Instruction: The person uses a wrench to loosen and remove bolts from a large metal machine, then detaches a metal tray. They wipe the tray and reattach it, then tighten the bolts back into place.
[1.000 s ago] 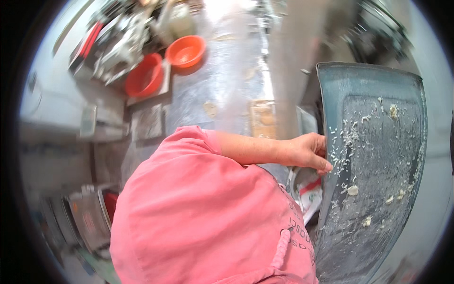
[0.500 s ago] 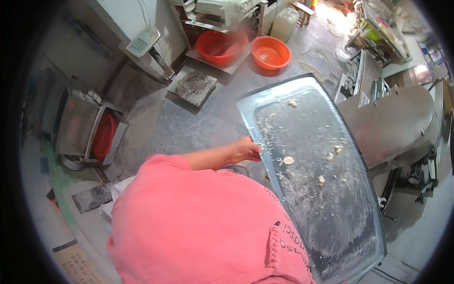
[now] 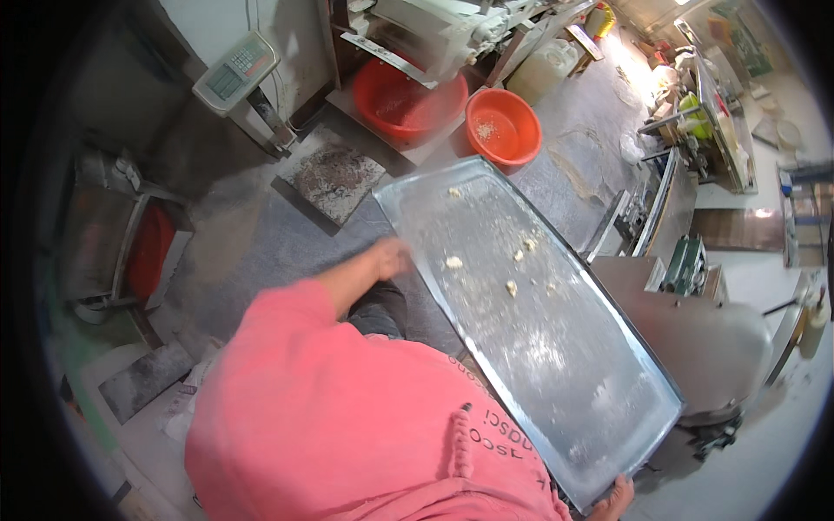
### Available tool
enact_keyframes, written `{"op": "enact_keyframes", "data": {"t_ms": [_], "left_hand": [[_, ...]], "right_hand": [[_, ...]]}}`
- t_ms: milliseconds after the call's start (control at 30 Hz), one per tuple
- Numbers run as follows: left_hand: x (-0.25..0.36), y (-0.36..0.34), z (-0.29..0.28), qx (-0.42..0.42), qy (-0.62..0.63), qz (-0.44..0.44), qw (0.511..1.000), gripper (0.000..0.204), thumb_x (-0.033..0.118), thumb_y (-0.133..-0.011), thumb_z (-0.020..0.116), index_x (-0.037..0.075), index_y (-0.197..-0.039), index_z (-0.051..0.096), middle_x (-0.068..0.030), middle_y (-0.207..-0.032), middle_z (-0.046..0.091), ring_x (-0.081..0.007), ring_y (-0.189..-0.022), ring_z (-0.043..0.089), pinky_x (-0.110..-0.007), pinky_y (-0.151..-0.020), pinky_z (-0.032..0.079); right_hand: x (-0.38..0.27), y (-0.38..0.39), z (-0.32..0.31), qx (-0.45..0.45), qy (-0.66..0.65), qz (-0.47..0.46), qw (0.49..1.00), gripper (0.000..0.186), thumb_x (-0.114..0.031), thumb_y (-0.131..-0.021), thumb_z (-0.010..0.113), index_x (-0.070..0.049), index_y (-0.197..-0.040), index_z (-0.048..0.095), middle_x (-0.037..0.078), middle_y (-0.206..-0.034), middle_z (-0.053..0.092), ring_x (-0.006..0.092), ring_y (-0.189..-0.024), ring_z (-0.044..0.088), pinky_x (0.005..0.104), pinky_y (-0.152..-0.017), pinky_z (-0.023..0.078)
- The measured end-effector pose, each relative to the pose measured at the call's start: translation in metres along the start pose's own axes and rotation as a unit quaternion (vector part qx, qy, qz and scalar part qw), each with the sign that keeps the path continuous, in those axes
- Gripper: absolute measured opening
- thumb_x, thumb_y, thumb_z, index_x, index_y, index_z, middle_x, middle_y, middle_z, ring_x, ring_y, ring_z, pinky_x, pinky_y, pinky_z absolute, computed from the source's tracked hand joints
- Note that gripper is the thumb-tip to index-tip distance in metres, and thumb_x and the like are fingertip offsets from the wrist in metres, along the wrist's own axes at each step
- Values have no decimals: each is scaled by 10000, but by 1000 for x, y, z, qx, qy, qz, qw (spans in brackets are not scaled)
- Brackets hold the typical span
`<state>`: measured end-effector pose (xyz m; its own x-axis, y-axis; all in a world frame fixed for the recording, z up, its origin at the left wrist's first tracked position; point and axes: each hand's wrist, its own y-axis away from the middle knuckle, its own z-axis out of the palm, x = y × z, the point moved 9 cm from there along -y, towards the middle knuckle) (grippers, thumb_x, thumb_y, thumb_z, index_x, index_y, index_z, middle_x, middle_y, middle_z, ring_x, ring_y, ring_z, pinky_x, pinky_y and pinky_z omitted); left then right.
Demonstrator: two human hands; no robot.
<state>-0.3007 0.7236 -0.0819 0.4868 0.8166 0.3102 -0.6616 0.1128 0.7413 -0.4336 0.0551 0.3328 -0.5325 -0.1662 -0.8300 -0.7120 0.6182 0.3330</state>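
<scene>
A large, shallow rectangular metal tray slants across the middle, from far left to near right. Several pale crumbly lumps and fine bits lie on it. At its left long edge, toward the far end, is my left hand, closed on the rim; motion smears its fingers. My right hand grips the near right corner, its thumb side showing and the rest cut off by the lower edge of the picture.
Beyond the tray's far end stand an orange basin with pale bits and a red basin under a machine. A floor scale with a display is at far left. A rounded metal machine housing is close on the right.
The tray has swung left at its far end, together with my left hand. Fine bits on it look streaked. My right hand has come into view at the near corner.
</scene>
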Motion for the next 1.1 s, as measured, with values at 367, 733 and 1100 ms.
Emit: {"op": "enact_keyframes", "data": {"t_ms": [367, 733, 1100], "left_hand": [[60, -81, 114, 39, 37, 138, 989, 224, 199, -880, 571, 54, -1050, 562, -82, -996, 618, -252, -905, 609, -404, -822, 511], [-227, -119, 103, 153, -53, 93, 982, 115, 163, -802, 675, 94, -827, 587, -25, -683, 599, -148, -509, 562, -269, -412, 437], [-257, -94, 117, 129, -126, 75, 981, 149, 190, -721, 717, 88, -751, 612, -70, -687, 612, -196, -518, 566, -321, -423, 376]], "right_hand": [[-168, -26, 251, -362, -127, -38, 923, 417, 4, -727, 521, 46, -1140, 483, 106, -1037, 562, 200, -906, 568, 301, -811, 457], [-2, -96, 113, -249, -95, -126, 956, 512, -21, -661, 498, 62, -1165, 475, 115, -1018, 564, 189, -866, 556, 259, -810, 426], [8, -69, 56, -309, 72, -401, 859, 295, 43, -780, 532, 6, -1072, 512, 225, -1084, 565, 348, -999, 554, 426, -852, 437]]}}
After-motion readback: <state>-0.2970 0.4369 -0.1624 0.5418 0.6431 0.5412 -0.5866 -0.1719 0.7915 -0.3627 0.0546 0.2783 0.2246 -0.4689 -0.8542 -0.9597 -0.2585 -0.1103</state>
